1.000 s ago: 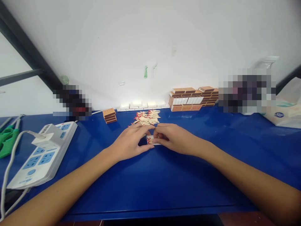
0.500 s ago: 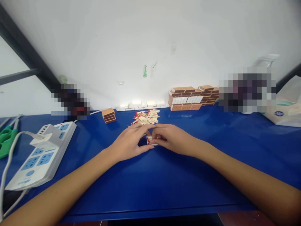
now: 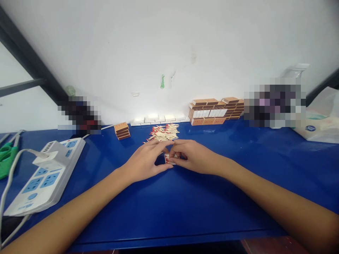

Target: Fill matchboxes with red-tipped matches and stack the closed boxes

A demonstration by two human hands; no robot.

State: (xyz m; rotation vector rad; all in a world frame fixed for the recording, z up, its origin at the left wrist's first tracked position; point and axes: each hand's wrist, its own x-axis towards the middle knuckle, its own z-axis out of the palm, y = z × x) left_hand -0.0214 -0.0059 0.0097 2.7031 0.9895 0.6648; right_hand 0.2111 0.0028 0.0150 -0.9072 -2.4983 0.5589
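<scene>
A small white matchbox tray (image 3: 166, 158) lies on the blue table, with red match heads showing at its left end. My left hand (image 3: 145, 160) curves around the tray's left side, its thumb at the near edge and its fingers at the far edge. From the right, my right hand (image 3: 194, 155) reaches over the tray with thumb and fingertips pinched at the matches inside; the fingers cover most of the tray. Just beyond my hands is a loose pile of red-tipped matches (image 3: 165, 132).
White trays (image 3: 150, 118) line the wall. Matchboxes are stacked at the back right (image 3: 208, 120), and a smaller matchbox stack (image 3: 122, 130) stands left. A power strip (image 3: 50, 180) with a cable, green scissors (image 3: 7, 158) and a plastic packet (image 3: 317, 123) lie at the sides.
Both hands keep nearly the same pose at the tray. The right fingertips have shifted very slightly left; the view has moved a little.
</scene>
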